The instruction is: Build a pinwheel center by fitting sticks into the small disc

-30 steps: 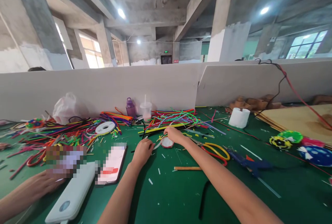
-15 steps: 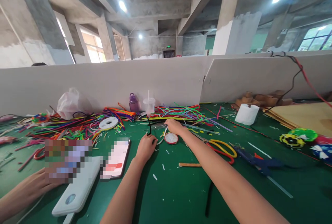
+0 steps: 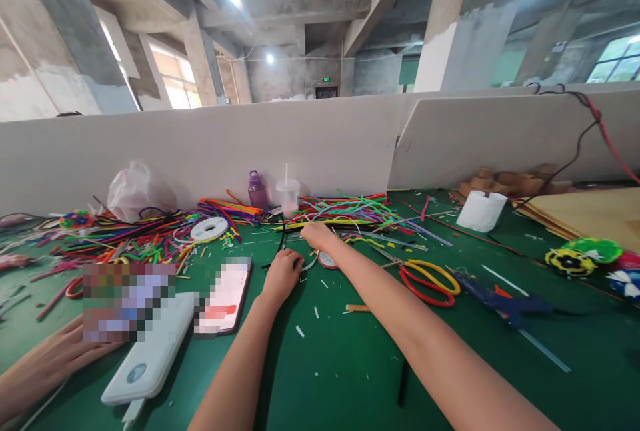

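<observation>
My left hand [image 3: 284, 274] is low over the green table [image 3: 320, 364], its fingers closed on a thin black stem [image 3: 283, 238] that points up. My right hand [image 3: 316, 236] is farther forward, beside the black and yellow stems, with its fingers curled together; what they hold is too small to make out. Between and below the hands lies a small round red-rimmed piece [image 3: 327, 259], partly covered by my right forearm. A white loop [image 3: 311, 263] lies just right of my left hand.
A phone [image 3: 224, 298] and a white power bank [image 3: 155, 351] lie at left, near another person's hand [image 3: 65, 358]. Scissors [image 3: 430, 283] and a blue glue gun [image 3: 505, 301] are at right. A purple bottle [image 3: 257, 191] and cup [image 3: 288, 198] stand behind colourful stems [image 3: 345, 208].
My right hand has moved left and slightly forward, toward the black stem. Its forearm now covers part of the red-rimmed piece. The view has tilted slightly.
</observation>
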A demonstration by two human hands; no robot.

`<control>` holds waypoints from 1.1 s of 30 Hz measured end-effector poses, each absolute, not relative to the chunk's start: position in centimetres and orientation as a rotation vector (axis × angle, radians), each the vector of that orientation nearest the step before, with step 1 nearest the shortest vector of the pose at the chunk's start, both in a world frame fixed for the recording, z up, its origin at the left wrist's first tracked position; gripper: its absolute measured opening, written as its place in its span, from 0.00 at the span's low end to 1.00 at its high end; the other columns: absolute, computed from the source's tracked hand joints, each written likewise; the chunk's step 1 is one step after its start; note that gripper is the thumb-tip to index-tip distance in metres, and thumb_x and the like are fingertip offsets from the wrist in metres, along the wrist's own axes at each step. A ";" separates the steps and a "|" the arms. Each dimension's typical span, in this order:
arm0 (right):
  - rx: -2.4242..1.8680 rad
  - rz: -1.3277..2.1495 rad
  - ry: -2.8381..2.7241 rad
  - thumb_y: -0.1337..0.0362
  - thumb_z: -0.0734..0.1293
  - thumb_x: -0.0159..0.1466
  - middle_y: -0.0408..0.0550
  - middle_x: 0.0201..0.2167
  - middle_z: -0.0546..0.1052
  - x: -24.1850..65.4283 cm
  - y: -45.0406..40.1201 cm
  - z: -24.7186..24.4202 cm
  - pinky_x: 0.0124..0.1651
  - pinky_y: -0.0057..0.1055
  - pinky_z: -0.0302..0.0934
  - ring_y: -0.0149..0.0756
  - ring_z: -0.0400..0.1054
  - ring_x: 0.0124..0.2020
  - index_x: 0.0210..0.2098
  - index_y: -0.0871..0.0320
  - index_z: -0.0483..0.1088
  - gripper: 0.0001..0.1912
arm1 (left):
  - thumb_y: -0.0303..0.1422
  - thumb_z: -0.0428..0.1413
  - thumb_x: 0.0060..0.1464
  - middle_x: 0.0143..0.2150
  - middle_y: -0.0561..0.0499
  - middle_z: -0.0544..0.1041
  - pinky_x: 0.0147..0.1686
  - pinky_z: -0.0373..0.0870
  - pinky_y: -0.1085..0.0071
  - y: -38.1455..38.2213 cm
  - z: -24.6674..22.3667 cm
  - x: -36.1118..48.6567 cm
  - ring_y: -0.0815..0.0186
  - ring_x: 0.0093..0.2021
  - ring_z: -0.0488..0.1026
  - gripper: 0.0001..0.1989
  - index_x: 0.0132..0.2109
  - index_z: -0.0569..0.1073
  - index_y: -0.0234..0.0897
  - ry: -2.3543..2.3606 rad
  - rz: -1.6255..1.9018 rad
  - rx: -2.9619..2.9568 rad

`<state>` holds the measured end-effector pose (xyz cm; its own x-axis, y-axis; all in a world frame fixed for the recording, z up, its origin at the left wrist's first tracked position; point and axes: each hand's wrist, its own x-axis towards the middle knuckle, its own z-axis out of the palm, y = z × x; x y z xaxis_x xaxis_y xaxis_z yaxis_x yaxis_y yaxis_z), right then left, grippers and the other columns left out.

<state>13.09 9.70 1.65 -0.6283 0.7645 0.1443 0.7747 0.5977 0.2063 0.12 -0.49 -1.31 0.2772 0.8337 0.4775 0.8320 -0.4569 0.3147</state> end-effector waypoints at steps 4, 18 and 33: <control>-1.337 -0.354 -2.789 0.77 0.61 0.59 0.63 0.40 0.77 13.4 9.8 1.8 0.44 0.34 0.63 0.45 0.71 0.47 0.40 0.65 0.75 0.14 | 0.26 0.50 0.56 0.35 0.45 0.75 0.43 0.67 0.64 -0.6 -1.3 0.1 0.60 0.41 0.71 0.09 0.34 0.75 0.35 1.628 0.963 2.526; -1.331 0.137 -2.391 0.71 0.64 0.57 0.49 0.36 0.78 16.7 11.2 3.0 0.39 0.28 0.61 0.37 0.71 0.40 0.35 0.59 0.73 0.08 | 0.25 0.50 0.56 0.46 0.43 0.74 0.47 0.67 0.61 -0.4 -1.7 -0.2 0.56 0.48 0.70 0.14 0.49 0.70 0.37 1.822 1.153 2.442; -0.973 0.641 -1.822 0.70 0.68 0.52 0.46 0.27 0.77 17.8 11.6 9.6 0.37 0.28 0.65 0.31 0.72 0.30 0.31 0.63 0.72 0.06 | 0.27 0.49 0.57 0.49 0.43 0.72 0.47 0.68 0.63 -0.7 -1.5 0.1 0.58 0.49 0.70 0.19 0.56 0.63 0.38 1.855 1.199 2.376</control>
